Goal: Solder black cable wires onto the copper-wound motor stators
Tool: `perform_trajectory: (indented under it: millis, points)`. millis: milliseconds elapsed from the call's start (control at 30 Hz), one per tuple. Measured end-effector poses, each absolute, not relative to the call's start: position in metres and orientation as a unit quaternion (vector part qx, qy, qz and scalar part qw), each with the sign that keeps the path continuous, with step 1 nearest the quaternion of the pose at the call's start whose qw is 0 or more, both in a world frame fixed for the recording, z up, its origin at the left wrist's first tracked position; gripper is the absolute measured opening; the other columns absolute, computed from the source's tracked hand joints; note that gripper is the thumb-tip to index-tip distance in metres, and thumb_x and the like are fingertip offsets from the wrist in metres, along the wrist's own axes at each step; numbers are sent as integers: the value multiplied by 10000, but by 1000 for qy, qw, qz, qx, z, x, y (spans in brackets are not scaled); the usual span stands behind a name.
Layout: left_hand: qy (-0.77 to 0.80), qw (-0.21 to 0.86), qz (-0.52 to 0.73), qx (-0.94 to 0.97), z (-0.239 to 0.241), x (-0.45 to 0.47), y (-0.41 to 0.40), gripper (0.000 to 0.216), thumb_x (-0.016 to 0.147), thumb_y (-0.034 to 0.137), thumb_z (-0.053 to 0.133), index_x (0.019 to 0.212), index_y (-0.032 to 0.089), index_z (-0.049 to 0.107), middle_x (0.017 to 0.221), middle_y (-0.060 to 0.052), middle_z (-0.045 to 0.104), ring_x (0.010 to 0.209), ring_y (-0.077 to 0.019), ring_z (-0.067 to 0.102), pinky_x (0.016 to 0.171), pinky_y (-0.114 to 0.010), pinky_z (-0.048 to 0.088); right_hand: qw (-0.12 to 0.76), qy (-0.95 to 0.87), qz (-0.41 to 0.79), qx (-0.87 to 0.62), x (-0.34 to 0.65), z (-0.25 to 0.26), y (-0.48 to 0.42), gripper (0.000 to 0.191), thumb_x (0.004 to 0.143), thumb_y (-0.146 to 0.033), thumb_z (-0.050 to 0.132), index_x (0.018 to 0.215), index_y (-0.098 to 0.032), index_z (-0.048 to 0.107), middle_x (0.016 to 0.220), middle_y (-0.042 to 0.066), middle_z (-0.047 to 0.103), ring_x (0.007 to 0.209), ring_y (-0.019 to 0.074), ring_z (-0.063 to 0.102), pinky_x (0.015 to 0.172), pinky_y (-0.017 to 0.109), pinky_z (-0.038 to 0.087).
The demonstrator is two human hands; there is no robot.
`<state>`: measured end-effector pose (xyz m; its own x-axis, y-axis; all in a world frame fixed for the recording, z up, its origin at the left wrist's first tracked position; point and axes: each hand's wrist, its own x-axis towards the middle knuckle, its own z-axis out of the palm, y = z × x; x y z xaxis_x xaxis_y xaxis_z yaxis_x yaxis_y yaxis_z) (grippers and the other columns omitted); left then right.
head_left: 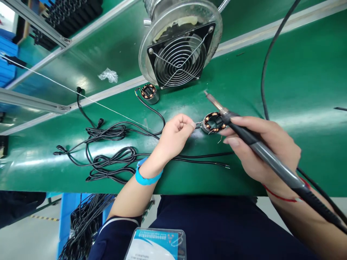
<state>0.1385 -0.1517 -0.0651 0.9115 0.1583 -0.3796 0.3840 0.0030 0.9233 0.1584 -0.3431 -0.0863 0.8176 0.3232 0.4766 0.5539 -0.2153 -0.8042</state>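
Note:
My left hand [179,131] is closed in a pinch on thin wires [198,125] that run to the side of a motor stator [208,124] with copper windings. In my right hand [262,148] is a soldering iron [260,144], its tip pointing up and left above the bench, apart from the stator. My right fingertips are close to the stator's right side; whether they touch it I cannot tell. A second stator [152,96] stands farther back, joined to a black cable. Below my left hand, cable ends [222,165] with stripped tips lie on the bench.
A round fume-extractor fan [179,61] with a wire grille stands behind the stators. Coiled black cables [108,131] lie at the left of the green bench [311,108]. A white cord [89,99] crosses the left side. Crumpled plastic [108,75] lies behind the rail.

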Motion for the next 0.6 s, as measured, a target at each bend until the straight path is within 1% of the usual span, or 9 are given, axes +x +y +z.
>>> perform_trajectory:
  millis: [33, 100, 167, 233, 300, 367, 467, 533, 600]
  points:
    - [192, 681, -81, 702, -65, 139, -152, 113, 797, 150, 552, 692, 168, 513, 530, 78, 422, 452, -34, 310, 453, -185, 244, 554, -285, -78, -778, 160, -80, -341, 458, 862, -190, 644, 1296, -318, 573, 1053, 2, 733, 833, 177, 717, 826, 368, 598]
    - [190, 680, -77, 704, -66, 139, -152, 108, 794, 163, 556, 694, 168, 516, 527, 78, 421, 454, -36, 315, 452, -186, 243, 530, -288, -49, -796, 165, -68, -336, 435, 915, -241, 587, 1338, -323, 533, 1135, 3, 717, 938, 188, 715, 858, 365, 597]
    - [187, 679, -75, 706, -66, 139, -152, 104, 789, 172, 560, 694, 167, 517, 529, 78, 422, 459, -38, 322, 453, -186, 246, 488, -295, -39, -821, 171, -60, -332, 420, 930, -269, 565, 1345, -316, 524, 1115, 2, 723, 1010, 201, 700, 873, 360, 590]
    - [183, 678, -73, 708, -67, 139, -152, 104, 786, 175, 563, 694, 165, 517, 534, 76, 429, 467, -40, 331, 458, -185, 252, 454, -302, -39, -837, 176, -58, -328, 415, 924, -272, 565, 1335, -314, 529, 1082, 0, 732, 1034, 217, 692, 895, 385, 576]
    - [180, 676, -72, 711, -67, 139, -152, 109, 787, 176, 564, 689, 164, 517, 537, 71, 439, 477, -43, 343, 464, -185, 260, 449, -301, -42, -841, 178, -60, -325, 421, 923, -262, 558, 1339, -320, 524, 1081, 4, 733, 1049, 230, 685, 920, 423, 557]
    - [179, 673, -74, 714, -67, 139, -152, 110, 790, 170, 561, 688, 164, 521, 539, 66, 447, 488, -48, 358, 470, -185, 268, 464, -293, -58, -834, 177, -66, -324, 436, 931, -259, 551, 1357, -338, 504, 1059, 1, 740, 1048, 230, 685, 938, 445, 542]
    - [180, 669, -74, 718, -67, 138, -152, 105, 789, 145, 557, 689, 165, 529, 536, 65, 451, 496, -51, 373, 475, -186, 273, 508, -291, -108, -804, 171, -76, -327, 438, 914, -247, 587, 1337, -352, 533, 1005, -5, 750, 925, 206, 716, 893, 412, 561]
    - [183, 667, -77, 718, -66, 138, -152, 114, 790, 135, 556, 685, 166, 524, 529, 67, 450, 486, -49, 368, 469, -187, 263, 539, -290, -160, -775, 166, -84, -334, 396, 870, -230, 640, 1254, -318, 614, 932, 7, 751, 786, 186, 721, 776, 355, 587]
    - [185, 666, -85, 718, -64, 138, -153, 131, 796, 128, 554, 678, 168, 512, 523, 69, 450, 471, -46, 360, 459, -191, 248, 547, -272, -218, -761, 161, -93, -344, 292, 821, -251, 688, 1112, -269, 695, 823, 19, 735, 665, 173, 700, 631, 305, 576]
